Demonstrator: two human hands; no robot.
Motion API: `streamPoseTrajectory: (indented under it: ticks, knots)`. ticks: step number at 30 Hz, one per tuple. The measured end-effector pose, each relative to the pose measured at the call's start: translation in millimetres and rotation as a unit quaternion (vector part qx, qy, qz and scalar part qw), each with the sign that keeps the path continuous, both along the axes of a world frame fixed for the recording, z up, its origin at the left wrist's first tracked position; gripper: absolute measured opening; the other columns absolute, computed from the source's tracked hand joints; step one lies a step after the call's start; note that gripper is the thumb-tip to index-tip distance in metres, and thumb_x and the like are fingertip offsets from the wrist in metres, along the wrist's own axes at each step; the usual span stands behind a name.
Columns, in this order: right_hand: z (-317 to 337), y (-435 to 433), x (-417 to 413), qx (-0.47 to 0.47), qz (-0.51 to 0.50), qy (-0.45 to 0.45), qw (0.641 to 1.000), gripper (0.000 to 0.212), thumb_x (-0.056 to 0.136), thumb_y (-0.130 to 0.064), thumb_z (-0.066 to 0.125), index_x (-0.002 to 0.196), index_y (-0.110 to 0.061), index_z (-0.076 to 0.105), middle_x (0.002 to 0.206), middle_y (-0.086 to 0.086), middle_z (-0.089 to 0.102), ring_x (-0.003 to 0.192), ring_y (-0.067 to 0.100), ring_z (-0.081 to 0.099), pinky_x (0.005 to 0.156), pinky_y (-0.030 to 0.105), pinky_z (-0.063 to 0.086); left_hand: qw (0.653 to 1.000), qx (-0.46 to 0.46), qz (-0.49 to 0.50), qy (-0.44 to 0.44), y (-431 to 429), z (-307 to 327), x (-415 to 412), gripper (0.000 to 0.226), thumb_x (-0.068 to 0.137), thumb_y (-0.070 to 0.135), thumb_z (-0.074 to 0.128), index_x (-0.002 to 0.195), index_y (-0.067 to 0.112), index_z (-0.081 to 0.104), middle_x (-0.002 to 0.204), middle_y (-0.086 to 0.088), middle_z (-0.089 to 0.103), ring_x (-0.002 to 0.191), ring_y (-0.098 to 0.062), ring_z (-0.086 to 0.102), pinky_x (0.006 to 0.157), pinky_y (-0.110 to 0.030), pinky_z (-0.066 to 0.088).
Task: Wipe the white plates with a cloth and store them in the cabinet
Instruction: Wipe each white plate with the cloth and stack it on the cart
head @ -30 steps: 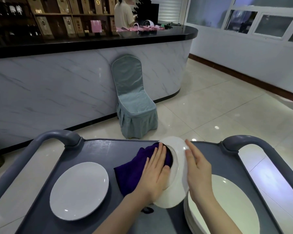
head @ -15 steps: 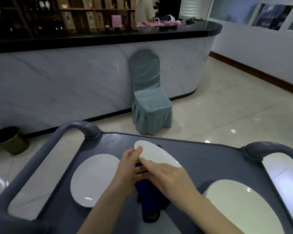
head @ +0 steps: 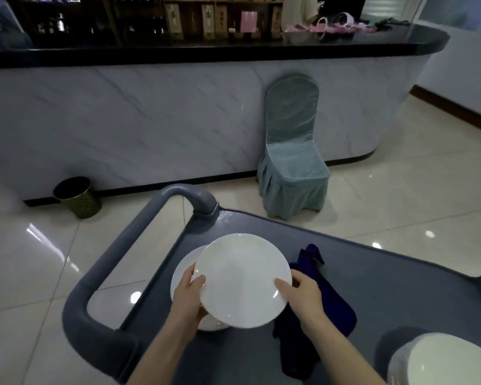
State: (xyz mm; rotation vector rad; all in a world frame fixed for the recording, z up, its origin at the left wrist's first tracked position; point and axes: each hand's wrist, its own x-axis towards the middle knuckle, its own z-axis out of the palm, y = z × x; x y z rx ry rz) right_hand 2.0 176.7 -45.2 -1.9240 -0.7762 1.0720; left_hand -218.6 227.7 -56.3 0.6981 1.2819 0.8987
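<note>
I hold a white plate [head: 243, 279] flat over the left part of the grey cart top [head: 386, 284]. My left hand [head: 188, 294] grips its left rim and my right hand [head: 303, 297] grips its right rim. Just under it lies a second white plate [head: 182, 273], mostly covered by the held one. The dark purple cloth [head: 317, 315] lies crumpled on the cart to the right of the held plate, partly under my right wrist. A stack of white plates [head: 442, 362] stands at the cart's near right corner.
The cart's grey handle bar [head: 117, 259] curves along its left side. A chair in a blue-green cover [head: 292, 151] stands against the marble bar counter [head: 150, 120] ahead. A dark waste bin [head: 77, 197] sits on the tiled floor at left. A person stands behind the counter.
The plate went from tilted on edge against the cloth to flat, and moved left over the other plate. My left hand left the cloth, which now lies on the cart. View swung left.
</note>
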Motion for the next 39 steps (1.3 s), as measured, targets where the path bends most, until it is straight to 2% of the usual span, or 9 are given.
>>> streamPoseTrajectory:
  ticks: [3, 8, 12, 15, 18, 22, 29, 33, 39]
  knots:
    - [-10.3, 14.6, -20.7, 0.004, 0.012, -0.011, 1.000, 0.018, 0.084, -0.008, 0.068, 0.090, -0.024, 0.074, 0.087, -0.005, 0.075, 0.086, 0.017, 0.071, 0.069, 0.030, 0.058, 0.995, 0.028, -0.007, 0.099, 8.7, -12.3, -23.2, 0.035, 0.095, 0.013, 0.052, 0.124, 0.031, 0.056, 0.113, 0.004, 0.064, 0.103, -0.020, 0.060, 0.068, -0.031, 0.052]
    - [-22.4, 32.2, -47.4, -0.028, 0.054, -0.041, 0.997, 0.026, 0.082, -0.002, 0.065, 0.103, -0.015, 0.074, 0.090, 0.000, 0.074, 0.087, 0.019, 0.068, 0.078, 0.037, 0.057, 0.970, 0.067, -0.052, 0.228, 20.4, -24.0, -57.2, 0.031, 0.082, -0.002, 0.054, 0.095, 0.020, 0.070, 0.089, -0.005, 0.070, 0.086, -0.024, 0.064, 0.068, -0.032, 0.053]
    - [-33.7, 36.2, -58.5, -0.038, 0.065, -0.069, 0.995, 0.024, 0.082, -0.002, 0.065, 0.103, -0.010, 0.073, 0.088, 0.006, 0.073, 0.085, 0.024, 0.069, 0.079, 0.044, 0.059, 0.940, 0.097, -0.100, 0.310, 23.6, -28.7, -69.7, 0.032, 0.081, -0.001, 0.057, 0.106, 0.016, 0.069, 0.097, -0.014, 0.063, 0.087, -0.026, 0.062, 0.078, -0.037, 0.054]
    - [-38.9, 35.8, -61.0, -0.040, 0.080, -0.120, 0.989, 0.024, 0.083, -0.004, 0.065, 0.107, -0.007, 0.071, 0.093, 0.011, 0.069, 0.088, 0.027, 0.065, 0.079, 0.043, 0.057, 0.919, 0.123, -0.112, 0.357, 23.2, -31.9, -69.7, 0.025, 0.083, 0.001, 0.060, 0.102, 0.016, 0.068, 0.093, -0.014, 0.058, 0.077, -0.020, 0.057, 0.068, -0.024, 0.046]
    - [-42.6, 36.6, -62.2, -0.047, 0.091, -0.162, 0.981, 0.028, 0.086, -0.010, 0.066, 0.114, -0.011, 0.067, 0.100, 0.014, 0.061, 0.088, 0.022, 0.056, 0.076, 0.033, 0.051, 0.920, 0.126, -0.095, 0.360, 22.4, -33.5, -66.7, 0.023, 0.083, 0.001, 0.061, 0.098, 0.018, 0.066, 0.094, -0.008, 0.051, 0.073, -0.016, 0.054, 0.066, -0.015, 0.040]
    - [-48.2, 37.6, -60.3, -0.050, 0.094, -0.166, 0.980, 0.021, 0.086, -0.013, 0.067, 0.107, -0.012, 0.068, 0.102, 0.016, 0.055, 0.076, 0.007, 0.045, 0.060, 0.013, 0.034, 0.912, 0.129, -0.078, 0.381, 20.4, -36.4, -64.2, 0.030, 0.085, 0.002, 0.062, 0.107, 0.021, 0.066, 0.095, 0.009, 0.038, 0.074, -0.012, 0.054, 0.067, -0.008, 0.037]
    - [-46.3, 25.1, -41.7, -0.031, 0.096, -0.167, 0.981, 0.042, 0.092, -0.023, 0.068, 0.133, -0.016, 0.059, 0.102, 0.004, 0.051, 0.079, 0.006, 0.048, 0.070, 0.016, 0.038, 0.896, 0.150, -0.051, 0.415, 11.2, -33.1, -55.7, 0.040, 0.090, 0.011, 0.063, 0.129, 0.019, 0.058, 0.104, 0.002, 0.040, 0.086, -0.016, 0.054, 0.082, -0.029, 0.047]
    - [-24.1, -5.5, -11.0, 0.025, 0.074, -0.161, 0.984, 0.034, 0.093, -0.021, 0.068, 0.126, -0.016, 0.065, 0.090, -0.002, 0.055, 0.076, 0.005, 0.053, 0.071, 0.008, 0.041, 0.884, 0.228, -0.041, 0.407, -8.0, -21.9, -13.7, 0.027, 0.089, 0.011, 0.063, 0.112, 0.023, 0.067, 0.098, 0.007, 0.049, 0.082, -0.007, 0.054, 0.072, -0.019, 0.043]
    - [19.4, -83.1, 66.7, 0.069, 0.033, -0.201, 0.977, 0.017, 0.093, -0.018, 0.067, 0.108, -0.025, 0.073, 0.085, -0.011, 0.061, 0.073, -0.001, 0.057, 0.068, 0.006, 0.041, 0.882, 0.288, -0.202, 0.314, -52.5, -9.9, 93.9, 0.014, 0.090, 0.017, 0.064, 0.094, 0.028, 0.070, 0.086, 0.016, 0.065, 0.084, 0.005, 0.059, 0.070, -0.007, 0.044]
